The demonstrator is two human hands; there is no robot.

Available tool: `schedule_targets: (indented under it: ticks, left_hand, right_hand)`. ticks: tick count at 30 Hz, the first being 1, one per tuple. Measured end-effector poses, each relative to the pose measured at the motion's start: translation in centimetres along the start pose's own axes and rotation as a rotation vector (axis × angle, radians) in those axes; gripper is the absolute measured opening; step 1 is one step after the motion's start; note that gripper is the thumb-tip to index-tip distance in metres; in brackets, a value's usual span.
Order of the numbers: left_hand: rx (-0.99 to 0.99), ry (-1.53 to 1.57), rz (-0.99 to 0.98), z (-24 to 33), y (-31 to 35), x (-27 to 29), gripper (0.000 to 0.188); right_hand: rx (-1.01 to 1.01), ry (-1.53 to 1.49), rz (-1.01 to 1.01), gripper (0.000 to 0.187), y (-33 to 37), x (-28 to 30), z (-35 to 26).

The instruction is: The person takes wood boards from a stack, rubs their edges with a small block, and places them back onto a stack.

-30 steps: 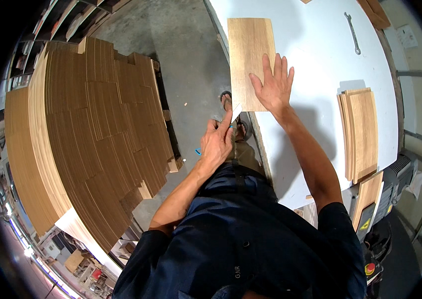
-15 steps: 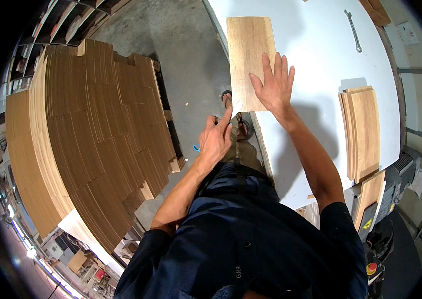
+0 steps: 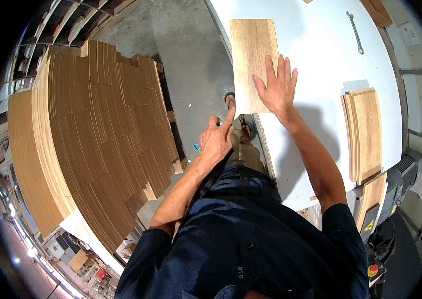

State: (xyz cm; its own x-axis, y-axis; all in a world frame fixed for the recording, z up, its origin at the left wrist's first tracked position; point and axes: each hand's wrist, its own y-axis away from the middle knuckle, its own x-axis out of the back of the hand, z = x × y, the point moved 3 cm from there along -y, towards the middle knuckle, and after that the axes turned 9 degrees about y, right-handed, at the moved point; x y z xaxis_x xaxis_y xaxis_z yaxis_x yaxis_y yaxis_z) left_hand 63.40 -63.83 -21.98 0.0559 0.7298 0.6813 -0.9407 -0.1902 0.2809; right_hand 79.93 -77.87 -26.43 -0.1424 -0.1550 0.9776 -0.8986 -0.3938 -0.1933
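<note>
A light wooden board (image 3: pixel 250 55) lies flat on the white table (image 3: pixel 320 45), near its left edge. My right hand (image 3: pixel 276 87) rests flat on the near end of the board with fingers spread. My left hand (image 3: pixel 217 140) hovers beside the table's edge, its index finger stretched up to touch the board's near left corner. Neither hand holds anything.
A big stack of wooden boards (image 3: pixel 96 134) fills the floor to my left. A small pile of boards (image 3: pixel 365 132) lies on the table's right side, a wrench (image 3: pixel 355 32) farther back. A machine with a red button (image 3: pixel 372 269) stands lower right.
</note>
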Motion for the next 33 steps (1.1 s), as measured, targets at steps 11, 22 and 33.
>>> schedule_targets:
  ticks: [11,22,33]
  left_hand:
    - [-0.032,0.038,-0.024,-0.5,0.8,-0.4,0.055]
    - [-0.006,0.050,-0.031,-0.4,1.5,-0.4,0.047]
    - [0.009,0.041,-0.011,0.2,0.6,-0.2,0.048]
  right_hand:
    - [0.009,-0.006,0.029,0.066,0.0,0.5,-0.1]
    - [0.011,-0.004,0.043,0.066,0.0,0.4,-0.2]
    - [0.010,0.015,0.052,0.066,0.0,0.4,-0.1]
